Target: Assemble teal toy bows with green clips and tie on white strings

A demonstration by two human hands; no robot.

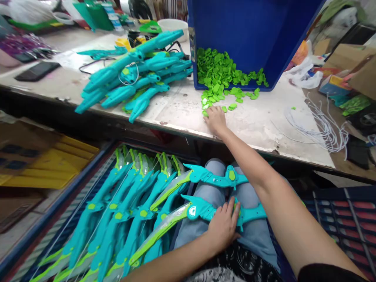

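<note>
Across my lap lie two turquoise toy bows with bright green limbs, an upper bow [216,178] and a lower bow [202,207]. My left hand [223,223] is closed over the middle of the lower bow. On the table edge, my right hand [216,120] has its fingers bent and closed at the near end of a spill of small green plastic pieces [216,94]; its fingertips are partly hidden. More of these pieces spread from a blue bin [249,39] tipped on its side. To my left, several similar bows [117,211] stand in a crate.
A pile of turquoise bow parts [138,74] lies on the table [179,107], left of the bin. A black phone [37,71] is farther left. White cord [326,129] lies loosely coiled at the right. A dark crate [346,219] stands beside my right leg.
</note>
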